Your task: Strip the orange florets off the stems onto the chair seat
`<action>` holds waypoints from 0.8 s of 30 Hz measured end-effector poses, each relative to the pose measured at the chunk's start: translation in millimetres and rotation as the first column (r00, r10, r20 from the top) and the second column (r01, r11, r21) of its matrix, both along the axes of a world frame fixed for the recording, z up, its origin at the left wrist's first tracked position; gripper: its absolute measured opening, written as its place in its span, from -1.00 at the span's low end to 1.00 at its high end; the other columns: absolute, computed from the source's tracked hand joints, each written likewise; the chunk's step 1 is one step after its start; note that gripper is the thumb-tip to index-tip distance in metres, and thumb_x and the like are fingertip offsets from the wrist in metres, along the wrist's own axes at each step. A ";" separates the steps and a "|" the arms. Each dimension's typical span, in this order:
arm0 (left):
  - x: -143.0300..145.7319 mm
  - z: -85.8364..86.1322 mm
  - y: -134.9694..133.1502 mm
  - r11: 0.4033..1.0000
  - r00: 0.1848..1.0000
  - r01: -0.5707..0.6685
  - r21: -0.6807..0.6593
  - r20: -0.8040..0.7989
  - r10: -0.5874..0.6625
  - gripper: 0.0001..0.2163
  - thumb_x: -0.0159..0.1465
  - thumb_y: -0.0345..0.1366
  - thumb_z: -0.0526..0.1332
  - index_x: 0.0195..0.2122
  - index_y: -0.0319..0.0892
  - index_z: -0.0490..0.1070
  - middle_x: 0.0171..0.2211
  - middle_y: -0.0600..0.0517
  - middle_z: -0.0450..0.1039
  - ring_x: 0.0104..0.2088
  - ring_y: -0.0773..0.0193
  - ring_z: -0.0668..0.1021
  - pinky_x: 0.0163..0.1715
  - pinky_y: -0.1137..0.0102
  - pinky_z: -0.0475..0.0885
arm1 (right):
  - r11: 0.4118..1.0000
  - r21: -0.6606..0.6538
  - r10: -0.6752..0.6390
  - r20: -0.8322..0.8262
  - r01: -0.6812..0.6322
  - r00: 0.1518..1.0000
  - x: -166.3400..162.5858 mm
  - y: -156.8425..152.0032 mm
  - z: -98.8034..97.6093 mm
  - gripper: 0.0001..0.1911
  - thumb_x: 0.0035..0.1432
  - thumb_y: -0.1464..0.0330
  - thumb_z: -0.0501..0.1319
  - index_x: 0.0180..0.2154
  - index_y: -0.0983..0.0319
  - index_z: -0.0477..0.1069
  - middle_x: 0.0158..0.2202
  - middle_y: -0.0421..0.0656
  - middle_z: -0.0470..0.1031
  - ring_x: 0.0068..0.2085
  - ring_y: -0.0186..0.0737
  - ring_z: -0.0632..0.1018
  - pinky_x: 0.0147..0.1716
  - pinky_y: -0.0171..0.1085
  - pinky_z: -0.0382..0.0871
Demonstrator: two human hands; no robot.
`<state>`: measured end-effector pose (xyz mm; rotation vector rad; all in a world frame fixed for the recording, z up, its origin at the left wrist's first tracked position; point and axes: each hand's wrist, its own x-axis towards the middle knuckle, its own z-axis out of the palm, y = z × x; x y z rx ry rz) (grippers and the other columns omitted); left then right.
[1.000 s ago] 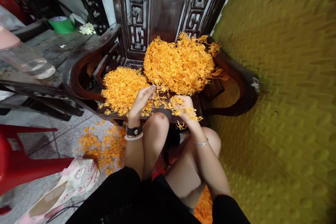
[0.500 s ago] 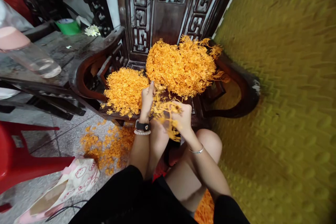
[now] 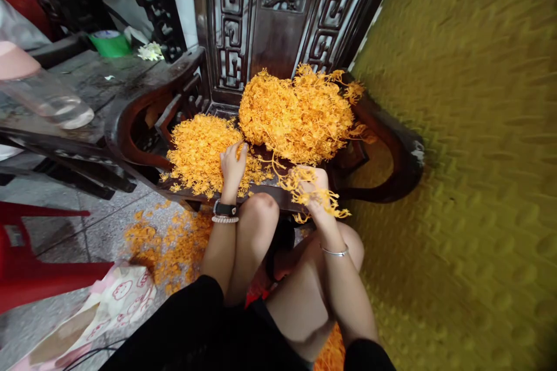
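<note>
Two heaps of orange strands lie on the seat of a dark carved wooden chair: a large tangled heap at the back right and a flatter, looser heap at the left. My left hand rests on the right edge of the flatter heap, fingers curled down into the strands. Near the seat's front edge, my right hand is closed on a bunch of orange strands that dangle over my wrist. Both my bare knees sit just below the seat.
More orange strands are scattered on the tiled floor at the left. A red plastic stool and a patterned bag stand nearby. A dark table with a clear bottle is at the left. A yellow textured wall fills the right.
My left hand has moved left and down onto the flatter heap. My right hand has shifted right with its bunch of strands.
</note>
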<state>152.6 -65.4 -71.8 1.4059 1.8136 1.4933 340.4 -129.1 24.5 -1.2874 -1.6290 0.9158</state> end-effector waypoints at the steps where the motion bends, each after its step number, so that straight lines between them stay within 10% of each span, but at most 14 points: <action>1: 0.7 3.8 -1.2 0.999 0.997 0.031 0.033 0.068 -0.033 -0.56 0.30 0.05 -0.02 -0.06 -0.14 0.46 0.00 -0.12 0.44 0.07 0.04 0.40 0.13 0.11 0.16 | 1.000 -0.002 0.030 0.064 -0.030 0.998 0.4 -0.7 0.3 -0.72 -0.13 0.27 0.12 -0.68 0.19 0.03 -0.64 -0.26 0.05 -0.55 -0.38 0.12 -0.57 -0.33 -0.02; 5: 0.1 23.9 -10.3 0.925 0.842 0.344 0.163 0.382 -0.380 -0.38 0.31 0.15 -0.29 0.04 -0.07 0.38 -0.04 -0.07 0.49 -0.03 0.17 0.48 -0.08 0.22 0.38 | 0.994 -0.066 0.101 0.359 -0.083 0.928 3.4 -0.6 0.6 -0.77 -0.17 0.32 0.09 -0.70 0.23 0.07 -0.66 -0.26 0.05 -0.55 -0.41 0.12 -0.56 -0.34 -0.07; 9: -0.9 39.0 -23.1 0.764 0.729 0.602 0.231 0.231 -0.644 -0.49 0.16 0.05 0.20 0.08 -0.10 0.35 -0.01 -0.08 0.48 -0.01 0.17 0.49 -0.08 0.30 0.38 | 0.991 -0.125 0.113 0.559 -0.051 0.821 4.2 -1.2 3.9 -0.77 -0.13 0.31 0.10 -0.69 0.24 0.15 -0.67 -0.25 0.10 -0.55 -0.39 0.14 -0.56 -0.33 -0.09; 17: 9.0 44.6 -31.9 0.639 0.641 0.768 -0.049 0.085 -0.763 -0.77 0.14 -0.11 0.26 -0.41 -0.20 0.53 -0.37 0.00 0.54 -0.31 0.24 0.54 -0.26 0.40 0.38 | 0.998 -0.066 0.023 0.360 0.000 0.932 16.0 4.2 0.8 -0.84 -0.14 0.32 0.13 -0.60 0.29 0.35 -0.63 -0.24 0.25 -0.53 -0.36 0.27 -0.54 -0.38 0.04; 20: 9.4 43.2 -29.7 0.661 0.657 0.750 -0.030 0.158 -0.737 -0.73 0.12 -0.12 0.28 -0.57 -0.21 0.43 -0.57 0.07 0.39 -0.51 0.36 0.42 -0.47 0.47 0.26 | 0.996 -0.025 -0.073 0.236 0.081 0.969 25.1 11.3 -4.9 -0.83 -0.16 0.29 0.16 -0.58 0.28 0.35 -0.63 -0.24 0.24 -0.53 -0.35 0.26 -0.55 -0.37 0.06; 24: 9.9 33.9 -19.5 0.850 0.776 0.513 0.116 0.361 -0.518 -0.65 0.11 -0.07 0.28 -0.64 -0.22 0.29 -0.66 0.14 0.14 -0.62 0.46 0.21 -0.60 0.49 0.08 | 0.999 -0.007 -0.029 0.160 0.031 0.987 20.4 6.7 -4.0 -0.81 -0.15 0.28 0.15 -0.64 0.26 0.26 -0.64 -0.26 0.19 -0.56 -0.39 0.20 -0.57 -0.37 0.03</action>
